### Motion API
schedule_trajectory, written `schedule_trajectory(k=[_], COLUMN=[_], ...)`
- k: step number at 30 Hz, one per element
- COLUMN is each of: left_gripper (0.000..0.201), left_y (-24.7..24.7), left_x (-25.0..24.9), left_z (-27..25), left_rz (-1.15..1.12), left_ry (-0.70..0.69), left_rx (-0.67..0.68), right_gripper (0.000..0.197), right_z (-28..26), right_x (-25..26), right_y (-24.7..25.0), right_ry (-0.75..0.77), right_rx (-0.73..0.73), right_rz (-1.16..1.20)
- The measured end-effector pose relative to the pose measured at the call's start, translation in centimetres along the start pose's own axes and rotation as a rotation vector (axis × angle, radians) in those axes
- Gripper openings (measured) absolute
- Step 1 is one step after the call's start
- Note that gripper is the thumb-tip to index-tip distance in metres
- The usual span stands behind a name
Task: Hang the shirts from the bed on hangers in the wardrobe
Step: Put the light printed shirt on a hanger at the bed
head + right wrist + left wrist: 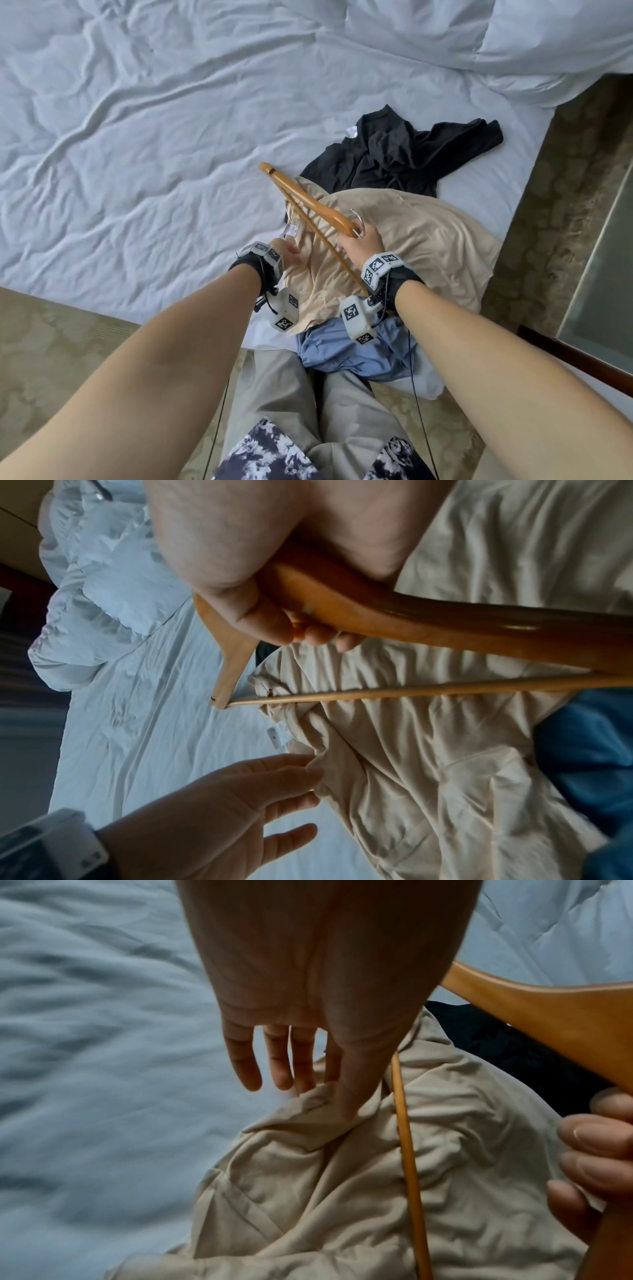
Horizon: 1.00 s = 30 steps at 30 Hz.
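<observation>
Bedroom, prob. a hotel: big bed (144,144) w/ rumpled white sheets, puffy duvet (513,44) bunched at 1 o'clock, patterned carpet (51,346) at 8, shirts (404,157) strewn near bed's edge.

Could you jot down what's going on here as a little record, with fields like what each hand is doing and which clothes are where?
Right hand: grips the wooden hanger at its middle, near the metal hook.
Left hand: fingers straight, touching a fold of the beige shirt.
Hanger: held tilted above the beige shirt, not inside it yet.
Black shirt: crumpled on the bed, beyond the beige one.
Blue shirt: at the bed's near edge, partly under the beige one.
Bed: wrinkled white sheet.
Wardrobe: not in view.
</observation>
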<state>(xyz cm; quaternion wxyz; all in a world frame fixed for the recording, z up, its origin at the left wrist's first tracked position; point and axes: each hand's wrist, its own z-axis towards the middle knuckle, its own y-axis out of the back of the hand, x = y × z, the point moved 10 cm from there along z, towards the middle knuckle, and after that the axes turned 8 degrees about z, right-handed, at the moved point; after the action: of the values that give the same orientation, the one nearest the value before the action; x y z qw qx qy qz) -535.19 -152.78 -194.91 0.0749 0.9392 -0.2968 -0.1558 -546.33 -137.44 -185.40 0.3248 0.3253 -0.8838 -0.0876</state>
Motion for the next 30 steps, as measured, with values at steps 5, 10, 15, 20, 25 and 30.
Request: schedule_trajectory(k=[5,10,15,20,25,30], left_gripper=[0.026,0.028,0.029,0.022,0.020,0.018], left_y=[0.3,2.2,4.3,6.4,8.6,11.3], left_x=[0.6,-0.1,-0.8,-4.3,-7.9,-12.0], left_z=[0.3,-1.5,-3.2,-7.0,-11.7,-17.2], left_rz=[-0.065,-0.124,-0.225,-0.344,-0.362,-0.337], left_ry=[0.037,-0.041,-0.108,-0.227,-0.312,-0.439], left_rx=[-0.061,-0.177,-0.210,-0.207,-0.223,-0.307], right_gripper=[0.021,0.013,0.009,0.019,0.017,0.009], right_z=[0.5,0.5,-0.7,-2.5,-5.1,-8.1], right_x=[-0.5,-0.8,0.8,3.1,5.7,9.7], right_y=[0.2,0.0,0.1,1.0,3.1,5.9], right_ry=[-0.014,-0.041,-0.004,0.057,0.127,0.253], right_rx=[0.019,0.051,0.112,0.147,0.144,0.101], right_rz=[0.019,0.015,-0.046,-0.080,-0.075,-0.090])
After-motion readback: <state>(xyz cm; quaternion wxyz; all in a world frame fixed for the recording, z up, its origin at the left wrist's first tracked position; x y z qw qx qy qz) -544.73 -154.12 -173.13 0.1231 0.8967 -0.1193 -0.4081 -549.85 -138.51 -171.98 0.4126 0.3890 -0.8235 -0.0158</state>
